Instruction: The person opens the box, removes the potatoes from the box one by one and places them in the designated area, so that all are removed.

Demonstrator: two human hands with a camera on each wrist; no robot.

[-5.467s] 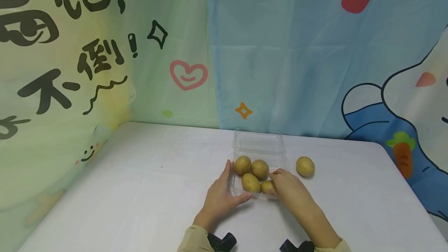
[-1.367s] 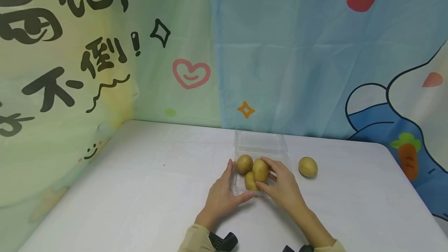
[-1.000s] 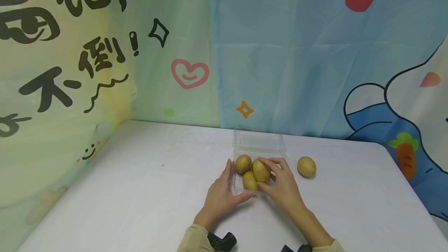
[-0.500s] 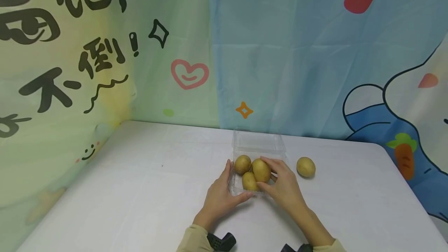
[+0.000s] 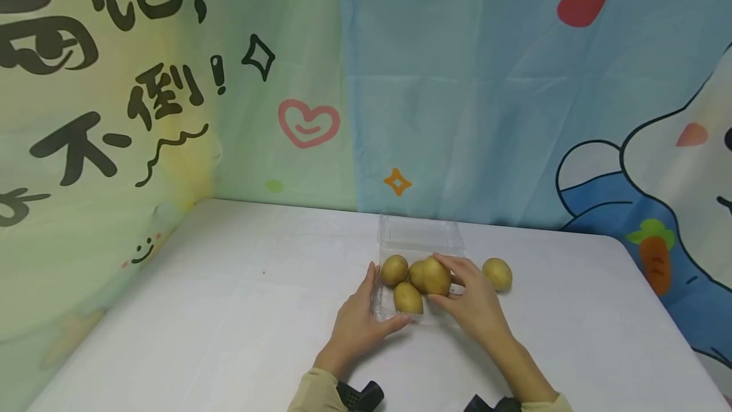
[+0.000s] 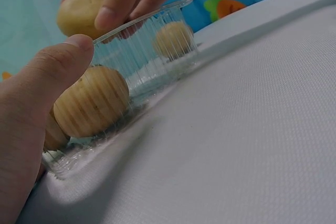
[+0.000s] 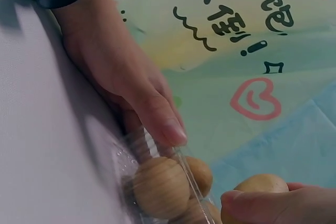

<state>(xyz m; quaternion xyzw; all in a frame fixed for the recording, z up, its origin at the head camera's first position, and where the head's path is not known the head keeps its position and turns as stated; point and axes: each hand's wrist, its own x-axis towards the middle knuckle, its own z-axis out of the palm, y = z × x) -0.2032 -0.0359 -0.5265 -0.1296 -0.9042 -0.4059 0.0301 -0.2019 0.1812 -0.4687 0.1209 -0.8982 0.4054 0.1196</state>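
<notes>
A clear plastic clamshell container (image 5: 423,320) lies with its lid (image 5: 422,234) folded back on the table. Inside are three potatoes: one at the back left (image 5: 394,270), one at the front (image 5: 408,298) and a partly covered one (image 5: 416,275) behind my right hand's potato. My left hand (image 5: 357,326) grips the container's left front corner, thumb on the rim in the left wrist view. With thumb and fingers, my right hand (image 5: 474,301) holds a potato (image 6: 81,15) above the container's right half.
Another potato (image 5: 497,274) sits on the white table (image 5: 229,323) to the right of the container, behind my right hand. Printed curtains (image 5: 423,113) hang along the table's back and left edges.
Earlier the right hand reached into the container's front right; it then lifted a potato over the others. Within the last half second that potato moved right, uncovering another behind it. The left hand stays.
</notes>
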